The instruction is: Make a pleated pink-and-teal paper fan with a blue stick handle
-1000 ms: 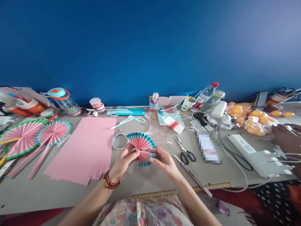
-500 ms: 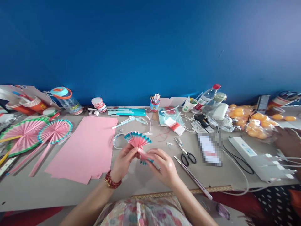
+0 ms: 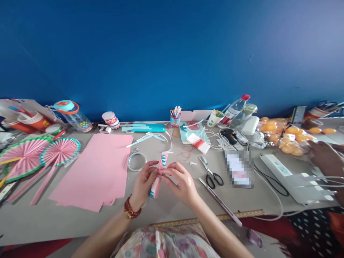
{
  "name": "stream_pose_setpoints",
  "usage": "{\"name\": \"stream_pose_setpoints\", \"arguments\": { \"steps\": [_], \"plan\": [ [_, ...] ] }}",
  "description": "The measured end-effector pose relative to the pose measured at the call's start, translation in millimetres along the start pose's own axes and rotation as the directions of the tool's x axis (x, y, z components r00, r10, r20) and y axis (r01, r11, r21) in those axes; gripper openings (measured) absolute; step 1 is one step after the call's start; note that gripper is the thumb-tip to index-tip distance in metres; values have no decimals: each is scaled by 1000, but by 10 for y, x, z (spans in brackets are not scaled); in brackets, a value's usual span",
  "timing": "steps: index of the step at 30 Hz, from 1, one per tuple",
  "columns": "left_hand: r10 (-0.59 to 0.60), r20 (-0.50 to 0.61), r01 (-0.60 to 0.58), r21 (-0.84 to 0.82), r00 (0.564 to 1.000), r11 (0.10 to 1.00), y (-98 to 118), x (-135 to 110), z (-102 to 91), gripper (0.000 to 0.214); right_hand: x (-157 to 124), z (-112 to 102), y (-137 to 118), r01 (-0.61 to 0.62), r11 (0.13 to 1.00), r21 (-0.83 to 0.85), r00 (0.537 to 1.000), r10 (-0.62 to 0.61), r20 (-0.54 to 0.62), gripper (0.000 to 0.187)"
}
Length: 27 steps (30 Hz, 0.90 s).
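Observation:
My left hand (image 3: 143, 183) and my right hand (image 3: 179, 181) together pinch a pleated paper fan (image 3: 159, 175), pink with blue edging, folded flat into a narrow strip that stands nearly upright above the grey table (image 3: 172, 204). The left fingers grip it from the left side, the right fingers from the right near its middle. A red bead bracelet (image 3: 132, 210) sits on my left wrist. A large pink paper sheet (image 3: 96, 170) lies just left of my hands.
Two finished pink fans (image 3: 40, 154) lie at far left. Black-handled scissors (image 3: 211, 173) and a long craft knife (image 3: 220, 202) lie to the right, beside a power strip (image 3: 287, 175) with cables. Cups, bottles and bagged orange balls (image 3: 285, 138) line the back. Another person's hand (image 3: 324, 157) is at the right edge.
The fan was spread open in a half circle between my hands; they have closed its pleats together into a flat strip. My hands stayed in about the same place.

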<state>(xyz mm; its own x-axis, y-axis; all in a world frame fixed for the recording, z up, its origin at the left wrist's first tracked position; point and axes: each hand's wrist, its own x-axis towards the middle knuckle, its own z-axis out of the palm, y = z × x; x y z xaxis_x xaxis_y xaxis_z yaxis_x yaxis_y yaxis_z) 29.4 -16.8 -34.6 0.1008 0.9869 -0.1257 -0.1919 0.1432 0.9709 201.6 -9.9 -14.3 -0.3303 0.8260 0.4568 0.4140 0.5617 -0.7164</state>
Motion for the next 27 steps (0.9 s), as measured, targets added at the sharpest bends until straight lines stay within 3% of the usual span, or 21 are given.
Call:
{"name": "stream_pose_setpoints", "arguments": {
  "steps": [6, 12, 17, 21, 27],
  "plan": [
    [55, 43, -56, 8, 998, 998, 89, -56, 49, 38, 57, 12, 16, 5, 999, -44, 1000, -5, 8, 21],
    [55, 124, -59, 31, 991, 998, 96, -95, 26, 54, 47, -1, 34, 13, 994, -107, 1000, -15, -20, 18],
    [72, 99, -90, 194, 992, 977, 101, -111, -4, 58, 62, -48, 48, 122, 971, -206, 992, -118, 34, 16],
    [90, 105, -124, 384, 990, 915, 140, -117, -11, 59, 85, -78, 73, 156, 939, -307, 987, -139, 77, 16],
    [163, 138, -211, 516, 977, 830, 111, -121, -25, 62, 104, -86, 142, 292, 891, -348, 954, -247, 169, 17]
  ]
}}
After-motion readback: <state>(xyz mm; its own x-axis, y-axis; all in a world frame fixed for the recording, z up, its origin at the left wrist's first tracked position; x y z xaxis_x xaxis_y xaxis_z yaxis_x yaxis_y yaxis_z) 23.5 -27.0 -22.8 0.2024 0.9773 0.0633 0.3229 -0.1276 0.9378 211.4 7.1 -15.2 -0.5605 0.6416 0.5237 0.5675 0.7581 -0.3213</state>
